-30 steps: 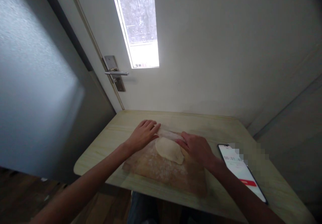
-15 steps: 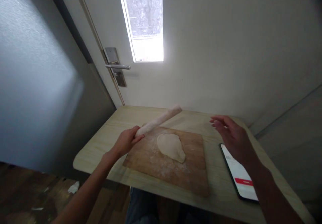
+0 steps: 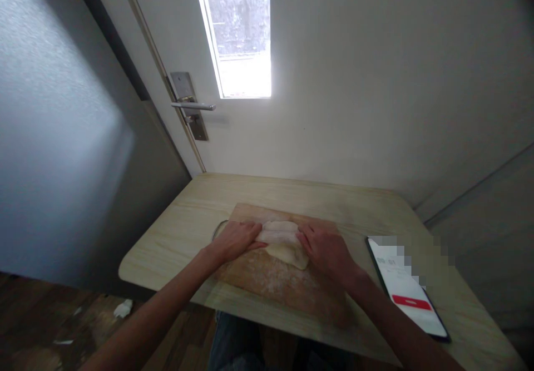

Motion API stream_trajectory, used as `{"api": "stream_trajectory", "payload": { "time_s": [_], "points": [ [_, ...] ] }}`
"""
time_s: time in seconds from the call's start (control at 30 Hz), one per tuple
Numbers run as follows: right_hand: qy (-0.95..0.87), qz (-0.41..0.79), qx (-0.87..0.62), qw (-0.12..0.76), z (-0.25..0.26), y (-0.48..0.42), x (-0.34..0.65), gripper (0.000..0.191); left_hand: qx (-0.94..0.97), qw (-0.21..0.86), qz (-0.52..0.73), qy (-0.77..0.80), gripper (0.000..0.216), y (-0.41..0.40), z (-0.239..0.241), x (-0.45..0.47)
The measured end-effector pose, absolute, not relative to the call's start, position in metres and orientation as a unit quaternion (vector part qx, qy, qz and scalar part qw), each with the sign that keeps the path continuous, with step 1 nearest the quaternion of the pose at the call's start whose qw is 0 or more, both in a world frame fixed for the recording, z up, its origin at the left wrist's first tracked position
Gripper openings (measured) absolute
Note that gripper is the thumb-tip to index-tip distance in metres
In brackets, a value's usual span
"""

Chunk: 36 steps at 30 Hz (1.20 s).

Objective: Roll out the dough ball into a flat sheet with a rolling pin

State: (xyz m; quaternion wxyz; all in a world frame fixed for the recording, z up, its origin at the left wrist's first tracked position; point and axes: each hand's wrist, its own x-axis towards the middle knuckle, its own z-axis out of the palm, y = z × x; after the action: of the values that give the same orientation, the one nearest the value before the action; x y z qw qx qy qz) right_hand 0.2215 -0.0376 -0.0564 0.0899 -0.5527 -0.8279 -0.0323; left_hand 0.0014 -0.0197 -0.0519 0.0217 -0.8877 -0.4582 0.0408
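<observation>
A flour-dusted rolling pin (image 3: 278,232) lies crosswise over a flattened piece of dough (image 3: 291,255). My left hand (image 3: 238,238) is closed around the pin's left end, and my right hand (image 3: 323,244) grips its right end. Under the dough is a wooden cutting board (image 3: 287,292) with white flour scattered on it. Both ends of the pin are hidden by my fingers. Part of the dough shows behind the pin, and a larger part shows in front.
The board rests on a pale wooden table (image 3: 167,248). A phone (image 3: 411,301) with a lit screen lies to the right of the board. A metal ring handle (image 3: 217,229) sticks out at the board's left. Behind the table stands a door with a lever handle (image 3: 194,105).
My left hand has lowered the rolling pin from a raised slant onto the dough. My right hand has moved left from above the phone and taken hold of the pin's other end.
</observation>
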Motion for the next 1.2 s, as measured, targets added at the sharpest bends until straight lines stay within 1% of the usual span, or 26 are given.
{"api": "stream_trajectory", "payload": {
  "time_s": [0.13, 0.27, 0.37, 0.47, 0.57, 0.7, 0.77, 0.87, 1.0, 1.07, 1.2],
  "points": [
    [-0.803, -0.037, -0.592, 0.052, -0.064, -0.034, 0.217, 0.042, -0.876, 0.028, 0.027, -0.481, 0.047, -0.018, -0.055, 0.004],
    [-0.783, -0.03, -0.621, 0.034, -0.062, -0.026, 0.212, 0.049, -0.874, -0.002, 0.012, -0.486, 0.051, -0.007, -0.056, 0.005],
    [-0.785, -0.023, -0.619, 0.011, -0.059, -0.018, 0.211, 0.051, -0.871, -0.028, 0.019, -0.49, 0.057, 0.004, -0.058, 0.004],
    [-0.801, 0.002, -0.599, -0.02, -0.057, -0.005, 0.214, 0.047, -0.864, -0.074, 0.018, -0.498, 0.061, 0.016, -0.062, 0.003],
    [-0.828, 0.061, -0.554, -0.065, -0.058, 0.014, 0.218, 0.044, -0.855, -0.141, 0.016, -0.499, 0.062, 0.027, -0.063, 0.002],
    [-0.858, 0.124, -0.488, -0.099, -0.06, 0.03, 0.222, 0.031, -0.871, -0.173, 0.025, -0.46, 0.05, 0.037, -0.061, 0.002],
    [-0.86, 0.116, -0.488, -0.098, -0.06, 0.029, 0.222, 0.029, -0.87, -0.173, 0.022, -0.462, 0.049, 0.037, -0.06, 0.002],
    [-0.833, 0.07, -0.543, -0.08, -0.057, 0.017, 0.217, 0.04, -0.849, -0.165, 0.014, -0.503, 0.056, 0.031, -0.061, 0.004],
    [-0.78, -0.022, -0.626, -0.009, -0.054, -0.005, 0.208, 0.048, -0.841, -0.077, -0.001, -0.536, 0.059, 0.014, -0.064, 0.006],
    [-0.771, -0.042, -0.635, 0.014, -0.054, -0.013, 0.205, 0.049, -0.842, -0.036, -0.008, -0.538, 0.057, 0.005, -0.062, 0.006],
    [-0.777, -0.059, -0.625, 0.041, -0.049, -0.032, 0.207, 0.052, -0.842, 0.004, 0.001, -0.54, 0.051, -0.016, -0.051, 0.008]
  ]
}}
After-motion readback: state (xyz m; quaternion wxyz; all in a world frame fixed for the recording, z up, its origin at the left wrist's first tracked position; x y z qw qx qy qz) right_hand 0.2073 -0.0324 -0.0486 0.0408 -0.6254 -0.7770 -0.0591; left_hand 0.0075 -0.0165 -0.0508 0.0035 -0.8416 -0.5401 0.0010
